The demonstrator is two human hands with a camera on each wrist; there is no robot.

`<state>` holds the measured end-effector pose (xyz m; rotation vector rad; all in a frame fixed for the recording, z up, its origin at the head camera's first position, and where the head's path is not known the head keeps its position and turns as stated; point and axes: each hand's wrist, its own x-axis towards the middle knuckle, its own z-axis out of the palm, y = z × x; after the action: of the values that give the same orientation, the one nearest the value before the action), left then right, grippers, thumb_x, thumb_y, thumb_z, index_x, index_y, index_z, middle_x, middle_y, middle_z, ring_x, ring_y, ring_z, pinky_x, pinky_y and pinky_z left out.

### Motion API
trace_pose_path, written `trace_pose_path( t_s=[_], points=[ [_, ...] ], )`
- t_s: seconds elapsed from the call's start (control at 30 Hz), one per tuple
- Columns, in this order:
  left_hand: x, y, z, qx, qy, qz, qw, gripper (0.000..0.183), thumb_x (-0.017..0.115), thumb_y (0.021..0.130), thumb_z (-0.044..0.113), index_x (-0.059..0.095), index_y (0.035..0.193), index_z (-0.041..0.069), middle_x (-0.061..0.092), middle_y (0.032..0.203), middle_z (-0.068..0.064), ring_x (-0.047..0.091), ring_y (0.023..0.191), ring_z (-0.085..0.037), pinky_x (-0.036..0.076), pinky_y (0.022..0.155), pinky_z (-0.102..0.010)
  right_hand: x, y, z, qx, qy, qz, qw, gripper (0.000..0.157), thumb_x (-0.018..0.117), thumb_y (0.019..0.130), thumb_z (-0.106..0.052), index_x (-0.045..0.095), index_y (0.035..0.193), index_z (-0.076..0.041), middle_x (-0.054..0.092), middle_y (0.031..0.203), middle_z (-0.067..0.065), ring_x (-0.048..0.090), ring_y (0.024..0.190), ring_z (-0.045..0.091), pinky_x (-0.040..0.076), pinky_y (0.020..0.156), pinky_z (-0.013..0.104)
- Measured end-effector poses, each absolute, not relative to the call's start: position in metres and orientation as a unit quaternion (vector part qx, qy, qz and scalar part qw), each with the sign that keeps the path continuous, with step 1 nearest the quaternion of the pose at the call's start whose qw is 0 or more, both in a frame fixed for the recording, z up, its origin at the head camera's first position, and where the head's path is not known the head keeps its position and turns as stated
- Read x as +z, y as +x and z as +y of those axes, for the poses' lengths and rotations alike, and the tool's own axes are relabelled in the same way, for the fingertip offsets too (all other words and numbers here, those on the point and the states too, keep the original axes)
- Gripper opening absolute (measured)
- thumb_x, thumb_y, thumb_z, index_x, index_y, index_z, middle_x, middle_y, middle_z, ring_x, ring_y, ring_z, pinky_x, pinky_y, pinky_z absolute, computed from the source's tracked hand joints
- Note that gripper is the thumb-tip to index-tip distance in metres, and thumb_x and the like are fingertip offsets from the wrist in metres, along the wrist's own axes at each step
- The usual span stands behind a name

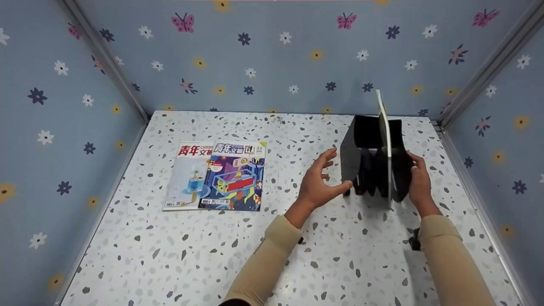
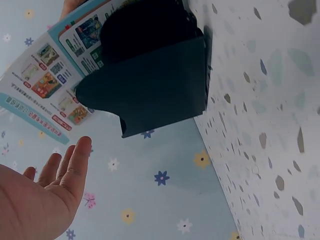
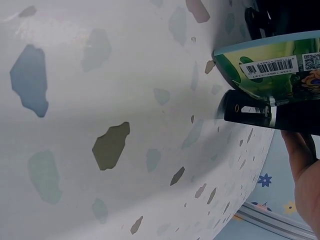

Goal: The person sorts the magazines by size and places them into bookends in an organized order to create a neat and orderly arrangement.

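Note:
A black file rack [image 1: 349,157] with several slots stands at the right of the table. One magazine [image 1: 389,170] is upright in it, rising well above the rack; its printed cover shows in the left wrist view [image 2: 47,82] and its barcode side in the right wrist view [image 3: 280,62]. My left hand [image 1: 318,182] is just left of the rack, palm towards it, fingers spread and holding nothing. Against the rack's right side rests my right hand [image 1: 420,180]; its fingertips are partly hidden behind the black side panel [image 3: 250,109].
Two magazines, one with a pale cover [image 1: 185,182] and one with a dark colourful cover [image 1: 233,182], lie overlapping flat on the left of the speckled table [image 1: 170,255]. Flowered panels [image 1: 272,63] enclose the back and both sides.

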<state>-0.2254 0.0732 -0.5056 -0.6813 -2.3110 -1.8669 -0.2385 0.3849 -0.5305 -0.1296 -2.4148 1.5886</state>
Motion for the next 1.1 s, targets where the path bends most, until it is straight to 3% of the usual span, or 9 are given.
trace_pose_path(
  t_s=[0.3,0.47,0.7,0.87,1.1],
  points=[
    [-0.516,-0.229,0.046,-0.602,-0.203,-0.77,0.061,0.079,0.074,0.079,0.043,0.034,0.147,0.036,0.044,0.147,0.008,0.05,0.129,-0.016,0.049,0.096,-0.038,-0.549,-0.245,0.391,0.522,-0.04,-0.839,0.151,0.05,0.018,0.102,-0.022,0.04,0.147,-0.014,0.045,0.14,0.015,0.047,0.105,0.029,0.036,0.086,0.02],
    [-0.518,-0.23,0.032,-0.604,-0.196,-0.769,0.069,0.078,0.074,0.08,0.042,0.035,0.147,0.033,0.044,0.147,0.006,0.05,0.129,-0.018,0.049,0.096,-0.038,-0.548,-0.245,0.391,0.523,-0.035,-0.837,0.156,0.049,0.019,0.103,-0.022,0.041,0.146,-0.013,0.047,0.138,0.013,0.049,0.103,0.019,0.036,0.084,0.017],
    [-0.524,-0.228,0.019,-0.613,-0.16,-0.77,0.069,0.079,0.076,0.079,0.043,0.037,0.147,0.032,0.047,0.146,0.001,0.049,0.129,-0.019,0.049,0.096,-0.047,-0.541,-0.241,0.391,0.529,-0.046,-0.837,0.134,0.05,0.018,0.103,-0.021,0.037,0.148,-0.01,0.043,0.145,0.017,0.049,0.099,0.006,0.036,0.089,0.025],
    [-0.529,-0.226,0.009,-0.613,-0.148,-0.773,0.071,0.079,0.075,0.078,0.044,0.036,0.146,0.036,0.047,0.145,0.005,0.05,0.129,-0.018,0.049,0.095,-0.046,-0.521,-0.231,0.38,0.529,-0.067,-0.839,0.113,0.051,0.017,0.101,-0.017,0.035,0.148,-0.009,0.038,0.148,0.022,0.044,0.098,-0.004,0.034,0.092,0.026],
    [-0.535,-0.224,-0.015,-0.618,-0.126,-0.771,0.087,0.078,0.077,0.078,0.037,0.039,0.146,0.029,0.048,0.145,0.0,0.05,0.129,-0.021,0.048,0.094,-0.051,-0.523,-0.233,0.378,0.53,-0.074,-0.837,0.117,0.051,0.017,0.101,-0.015,0.037,0.148,-0.01,0.04,0.148,0.018,0.047,0.106,0.012,0.034,0.094,0.028]
  ],
)
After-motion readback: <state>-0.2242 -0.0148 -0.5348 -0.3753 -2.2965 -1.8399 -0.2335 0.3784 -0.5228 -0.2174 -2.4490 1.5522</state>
